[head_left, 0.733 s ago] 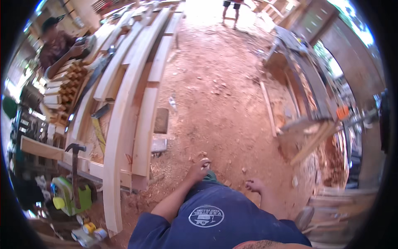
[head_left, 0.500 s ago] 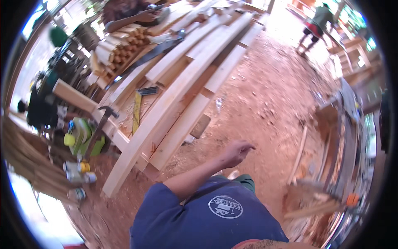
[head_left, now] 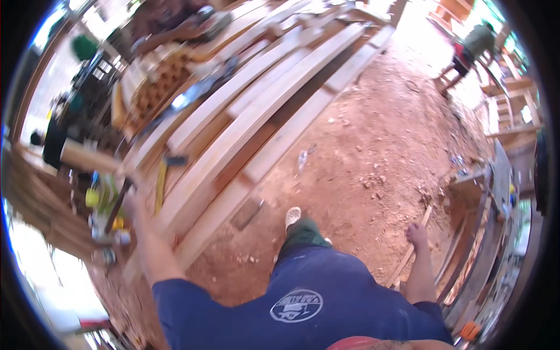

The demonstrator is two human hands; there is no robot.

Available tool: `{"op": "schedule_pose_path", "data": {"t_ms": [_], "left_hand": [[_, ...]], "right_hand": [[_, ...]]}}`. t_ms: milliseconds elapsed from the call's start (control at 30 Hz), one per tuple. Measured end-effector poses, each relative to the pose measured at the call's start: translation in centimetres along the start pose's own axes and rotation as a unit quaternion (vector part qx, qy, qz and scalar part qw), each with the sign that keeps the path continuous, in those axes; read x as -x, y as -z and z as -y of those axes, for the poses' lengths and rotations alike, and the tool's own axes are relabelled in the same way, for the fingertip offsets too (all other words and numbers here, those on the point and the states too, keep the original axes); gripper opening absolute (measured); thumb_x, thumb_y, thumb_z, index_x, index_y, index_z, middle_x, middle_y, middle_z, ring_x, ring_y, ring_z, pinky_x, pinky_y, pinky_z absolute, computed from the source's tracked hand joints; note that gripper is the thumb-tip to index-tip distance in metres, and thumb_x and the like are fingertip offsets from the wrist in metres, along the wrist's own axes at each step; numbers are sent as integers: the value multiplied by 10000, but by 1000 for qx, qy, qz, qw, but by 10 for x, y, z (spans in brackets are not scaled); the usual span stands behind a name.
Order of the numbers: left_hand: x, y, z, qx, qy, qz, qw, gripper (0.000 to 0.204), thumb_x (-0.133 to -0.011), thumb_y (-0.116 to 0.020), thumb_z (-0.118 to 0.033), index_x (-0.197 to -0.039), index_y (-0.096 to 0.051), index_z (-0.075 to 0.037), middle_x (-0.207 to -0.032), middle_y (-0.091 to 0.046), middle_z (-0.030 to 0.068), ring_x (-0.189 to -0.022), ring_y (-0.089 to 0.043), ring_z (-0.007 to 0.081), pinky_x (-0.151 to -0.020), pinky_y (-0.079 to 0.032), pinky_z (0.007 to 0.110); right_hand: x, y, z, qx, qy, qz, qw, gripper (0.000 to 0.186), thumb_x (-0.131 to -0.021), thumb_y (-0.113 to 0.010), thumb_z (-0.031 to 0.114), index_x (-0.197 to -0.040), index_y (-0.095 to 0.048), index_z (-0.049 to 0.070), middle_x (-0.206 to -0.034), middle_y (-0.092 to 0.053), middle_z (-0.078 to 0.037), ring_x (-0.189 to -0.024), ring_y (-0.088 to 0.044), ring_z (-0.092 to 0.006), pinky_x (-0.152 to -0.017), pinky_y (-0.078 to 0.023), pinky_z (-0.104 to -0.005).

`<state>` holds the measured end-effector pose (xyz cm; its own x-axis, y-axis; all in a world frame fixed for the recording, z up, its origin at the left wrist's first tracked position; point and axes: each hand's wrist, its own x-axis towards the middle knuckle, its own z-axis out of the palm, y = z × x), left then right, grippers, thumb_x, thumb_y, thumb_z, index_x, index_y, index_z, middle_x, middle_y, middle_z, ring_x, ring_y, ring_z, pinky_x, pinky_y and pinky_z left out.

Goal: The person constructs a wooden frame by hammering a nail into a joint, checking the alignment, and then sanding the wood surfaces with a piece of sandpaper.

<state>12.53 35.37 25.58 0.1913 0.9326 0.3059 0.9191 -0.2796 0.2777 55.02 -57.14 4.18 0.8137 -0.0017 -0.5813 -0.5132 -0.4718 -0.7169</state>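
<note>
My left hand (head_left: 134,201), smeared by motion, reaches over the near end of the timber stack beside a hammer (head_left: 118,205). I cannot tell whether its fingers touch the hammer's dark handle. Long pale planed beams (head_left: 233,143) lie side by side on the stack, running away from me. Among them rests a try square with a yellow blade (head_left: 160,188) and a dark stock (head_left: 176,160). Out to the right, my right hand (head_left: 416,234) hangs over the dirt floor, its fingers curled in with nothing visible in them.
At the far left, a person's arm (head_left: 169,36) is behind a pile of short cut wood pieces (head_left: 154,87). Another person (head_left: 469,52) bends over at the far right. Boards and timber (head_left: 487,233) line the right side. Cans and jars (head_left: 119,234) stand at the left.
My left hand has swung left from in front of my body to beside the hammer. My right hand has come into view. The view has shifted, and one foot shows ahead.
</note>
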Motion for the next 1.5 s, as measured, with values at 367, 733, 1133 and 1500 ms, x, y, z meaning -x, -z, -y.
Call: {"op": "schedule_pose_path", "data": {"t_ms": [367, 733, 1133, 1500], "left_hand": [[-39, -71, -93, -244, 169, 34, 954, 682, -902, -668, -586, -1187, -716, 33, -1095, -742, 225, -985, -726, 371, -841, -580, 463], [7, 71, -370, -64, 13, -175, 982, 546, -969, -648, -470, -1142, -740, 40, -1042, -749, 223, -917, -716, 352, -813, -562, 434], [204, 180, -784, 170, -125, -71, 975, 524, -973, -647, -451, -1193, -719, 18, -937, -716, 157, -827, -694, 265, -746, -549, 366], [357, -97, -1137, 408, -241, 640, 605, 382, -964, -684, -381, -848, -665, -17, -772, -557, -18, -709, -489, 87, -619, -365, 269]], "right_hand": [[-30, -42, 73, 177, -142, 49, 973, 294, -962, -643, 244, -1148, -718, 29, -913, -754, -87, -748, -713, -176, -665, -575, -333], [-210, 24, 92, 243, -204, 106, 942, 319, -947, -683, 328, -1131, -728, 72, -986, -765, -93, -802, -737, -212, -685, -592, -387], [-299, 100, 520, 197, 447, 240, 839, 572, -972, -685, 394, -1459, -547, 126, -1427, -580, -172, -1316, -560, -347, -1090, -475, -469], [-401, 205, 536, 59, 361, 299, 881, 386, -925, -778, 258, -1249, -661, 84, -810, -623, -75, -722, -582, -199, -677, -493, -352]]}}
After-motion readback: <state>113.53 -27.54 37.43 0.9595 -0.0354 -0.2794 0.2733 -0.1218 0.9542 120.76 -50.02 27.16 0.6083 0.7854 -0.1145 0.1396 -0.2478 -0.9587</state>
